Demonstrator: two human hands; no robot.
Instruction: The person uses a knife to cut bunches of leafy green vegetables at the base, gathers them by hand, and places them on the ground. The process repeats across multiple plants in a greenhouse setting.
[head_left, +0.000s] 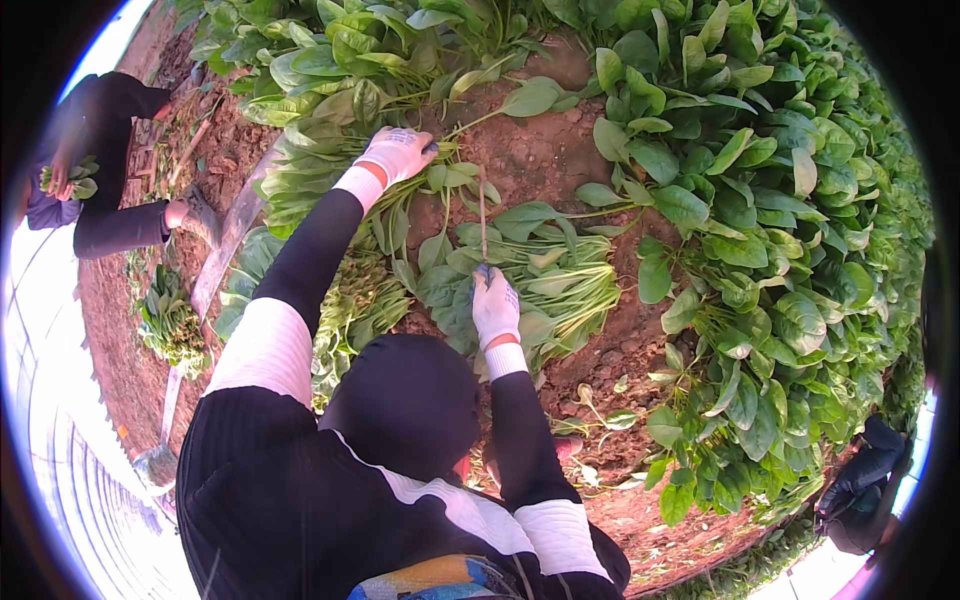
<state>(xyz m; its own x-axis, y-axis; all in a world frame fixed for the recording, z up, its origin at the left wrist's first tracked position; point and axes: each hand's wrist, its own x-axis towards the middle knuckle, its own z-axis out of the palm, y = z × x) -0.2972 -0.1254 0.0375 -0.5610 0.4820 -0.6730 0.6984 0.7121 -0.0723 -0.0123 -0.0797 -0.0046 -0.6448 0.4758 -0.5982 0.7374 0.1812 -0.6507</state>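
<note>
My left hand (397, 154), in a white knit glove with a dark palm, is closed around the stems of a bunch of spinach (315, 176) over the soil. The leaves of that bunch spread out to the left. My right hand (496, 306), gloved alike, grips a thin, rod-like tool (483, 217) that points away from me; whether it has a blade cannot be told. Under and beside my right hand lies a pile of cut spinach (570, 289), its pale stem ends together on the right. Loose leaves and stems lie between my two hands.
Standing spinach (780, 210) grows thickly on the right, with more plants (375, 45) ahead. More spinach bunches (360, 289) lie near my left arm. A pale strip (232, 232) crosses the soil at left. One person (105, 150) holds leaves there; another (862, 487) is far right.
</note>
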